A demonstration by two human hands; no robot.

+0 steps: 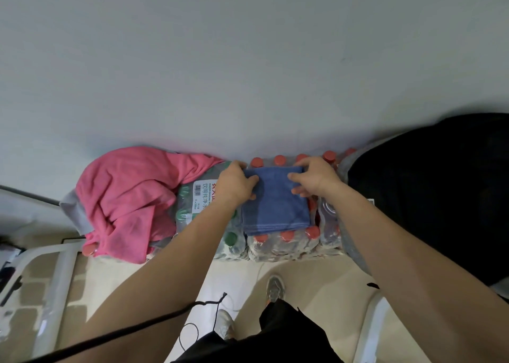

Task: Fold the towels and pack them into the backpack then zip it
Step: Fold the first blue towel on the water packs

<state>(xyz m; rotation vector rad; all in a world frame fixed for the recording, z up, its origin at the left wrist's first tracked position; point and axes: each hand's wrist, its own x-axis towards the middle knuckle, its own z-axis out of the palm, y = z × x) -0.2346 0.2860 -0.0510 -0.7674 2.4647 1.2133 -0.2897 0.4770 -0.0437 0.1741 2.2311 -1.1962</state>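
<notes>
- The folded blue towel (275,205) lies at the centre of the frame on shrink-wrapped water bottles (286,245).
- The left hand (235,183) has its fingers curled round the towel's left edge.
- The right hand (314,176) pinches its upper right corner.
- A pink towel (124,197) is heaped at left, and the black backpack (429,197) is at right.

water packs (283,245): are sitting shrink-wrapped against the wall (248,59)
black cord (206,303): is dangling over the floor tiles (316,280)

Single view. We look from head height, forward and steeply down, wide-angle, edges bowed. The wall (248,59) fills the upper half; the floor (316,280) sits directly below us. The left hand (235,182) and right hand (314,176) lie close, mid-frame.
</notes>
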